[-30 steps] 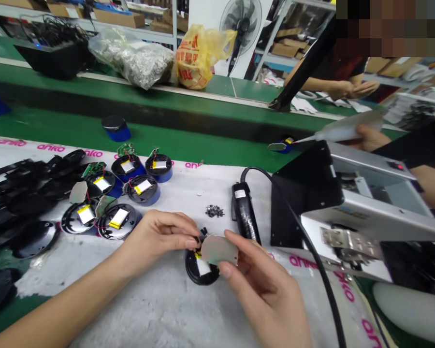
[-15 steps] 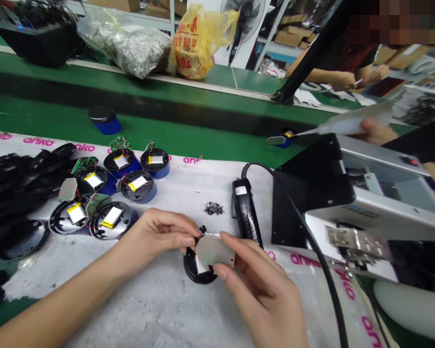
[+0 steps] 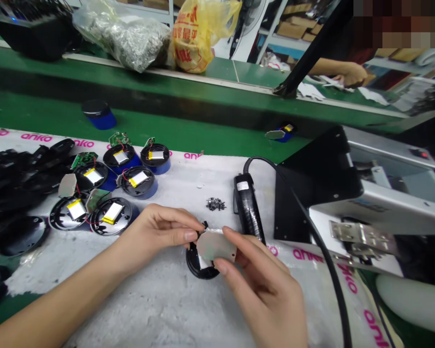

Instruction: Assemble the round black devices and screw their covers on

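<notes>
My right hand (image 3: pixel 266 282) pinches a pale grey-green circuit board (image 3: pixel 216 246) between thumb and fingers and holds it tilted. Below the board is a round black housing (image 3: pixel 195 270), partly covered, with a white battery (image 3: pixel 204 262) showing in it. At the board's left edge my left hand (image 3: pixel 163 232) is closed in a pinch. A small black part (image 3: pixel 205 225) sticks out at its fingertips; its lower end is hidden. Beyond the hands lies a small heap of black parts (image 3: pixel 216 204).
Several blue-and-black round housings (image 3: pixel 155 158) with batteries and wired boards stand at left, beside piled black parts (image 3: pixel 21 179). A black-handled tool (image 3: pixel 249 205) with a thick cable (image 3: pixel 311 232) lies at right, near a metal machine (image 3: pixel 380 193). Across the bench, a person's hand (image 3: pixel 354 75) shows.
The co-worker's hand with the white bottle at right has gone from view. The view has shifted slightly. My hands keep nearly the same pose at the board.
</notes>
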Demonstrator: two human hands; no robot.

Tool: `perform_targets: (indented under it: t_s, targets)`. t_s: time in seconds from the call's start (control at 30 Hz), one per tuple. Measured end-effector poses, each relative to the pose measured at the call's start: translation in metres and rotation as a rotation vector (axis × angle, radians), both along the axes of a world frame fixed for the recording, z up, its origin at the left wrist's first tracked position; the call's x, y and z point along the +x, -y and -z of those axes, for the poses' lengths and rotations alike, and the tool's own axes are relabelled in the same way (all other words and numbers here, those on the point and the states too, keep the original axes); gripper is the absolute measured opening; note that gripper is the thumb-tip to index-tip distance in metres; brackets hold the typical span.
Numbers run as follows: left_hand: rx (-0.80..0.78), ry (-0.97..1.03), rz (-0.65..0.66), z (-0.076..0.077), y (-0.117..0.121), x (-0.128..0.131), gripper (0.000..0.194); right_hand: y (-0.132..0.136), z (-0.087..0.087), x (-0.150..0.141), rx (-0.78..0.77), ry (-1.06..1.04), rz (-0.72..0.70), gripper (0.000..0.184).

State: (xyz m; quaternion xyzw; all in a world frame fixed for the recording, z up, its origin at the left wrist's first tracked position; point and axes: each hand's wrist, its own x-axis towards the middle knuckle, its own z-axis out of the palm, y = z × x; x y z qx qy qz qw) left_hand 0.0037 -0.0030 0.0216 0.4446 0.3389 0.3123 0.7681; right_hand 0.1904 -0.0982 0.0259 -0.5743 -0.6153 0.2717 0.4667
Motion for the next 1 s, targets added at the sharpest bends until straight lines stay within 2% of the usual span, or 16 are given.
perform_targets:
  t_s: [0.23, 0.37, 0.53, 0.63, 0.73, 0.8, 0.9, 0.93, 1.0]
  targets:
    - [0.205, -0.138, 0.029, -0.013, 0.001, -0.001, 0.017, 0.003, -0.007, 0.001, 0.129, 0.27, -0.078, 0.051]
    - [0.131, -0.121, -0.004, -0.015, 0.002, -0.001, 0.015, 0.0, -0.017, 0.008, 0.159, 0.426, -0.144, 0.041]
    - [0.035, -0.08, -0.042, -0.014, 0.004, 0.005, 0.016, -0.004, -0.023, 0.02, 0.231, 0.767, -0.192, 0.036]
    - [0.049, -0.102, -0.092, -0.016, 0.009, 0.01, 0.011, -0.005, -0.026, 0.024, 0.227, 0.892, -0.261, 0.046]
    - [0.14, -0.125, -0.105, -0.019, 0.013, 0.008, 0.014, -0.008, -0.027, 0.024, 0.204, 0.977, -0.318, 0.059]
    - [0.276, -0.175, -0.063, -0.018, 0.013, 0.002, 0.031, -0.012, -0.027, 0.023, 0.199, 0.93, -0.336, 0.055]
    - [0.522, -0.297, 0.155, -0.014, 0.01, -0.009, 0.082, -0.016, -0.027, 0.021, 0.181, 0.782, -0.32, 0.041]
    - [0.592, -0.337, 0.229, -0.011, 0.009, -0.01, 0.09, -0.016, -0.027, 0.02, 0.178, 0.746, -0.311, 0.039]
    - [0.702, -0.407, 0.296, -0.005, 0.011, -0.006, 0.086, -0.013, -0.025, 0.017, 0.173, 0.703, -0.285, 0.038]
